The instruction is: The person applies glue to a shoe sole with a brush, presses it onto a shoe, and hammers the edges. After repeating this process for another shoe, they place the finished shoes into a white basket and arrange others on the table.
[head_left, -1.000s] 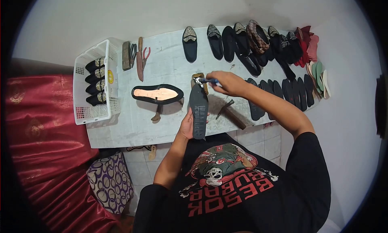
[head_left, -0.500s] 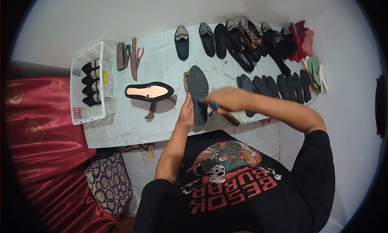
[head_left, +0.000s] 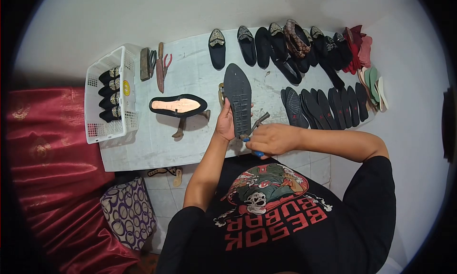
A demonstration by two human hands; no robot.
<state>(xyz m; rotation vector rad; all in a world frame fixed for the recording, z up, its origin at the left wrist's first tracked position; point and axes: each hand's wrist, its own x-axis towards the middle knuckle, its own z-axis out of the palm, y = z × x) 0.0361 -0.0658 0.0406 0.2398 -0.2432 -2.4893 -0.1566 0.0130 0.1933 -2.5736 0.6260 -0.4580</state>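
Note:
My left hand [head_left: 226, 124] is closed around the edge of a black shoe sole [head_left: 237, 98], its gridded face turned up. Fingertips show past the sole's right edge. My right hand [head_left: 275, 140] grips a blue-handled brush [head_left: 258, 153], whose tip is at the sole's lower end. Beside the right hand lies a hammer [head_left: 260, 120], its handle hidden by the hand. A yellowish container [head_left: 221, 92] is mostly covered by the sole. To the left, a black shoe [head_left: 158, 105] with a pale insole rests upside up over a metal shoe anvil [head_left: 179, 129].
A white basket [head_left: 127, 114] of decorated shoes stands at the table's left end. Pliers [head_left: 166, 62] and a knife [head_left: 160, 76] lie near it. Several finished-looking shoes [head_left: 217, 53] line the back. Black soles [head_left: 314, 107] form a row at the right, near coloured insoles [head_left: 372, 79].
My right hand has moved down with the brush, from the sole's middle to its lower end. The sole has risen slightly in view, and the hammer head has come into sight.

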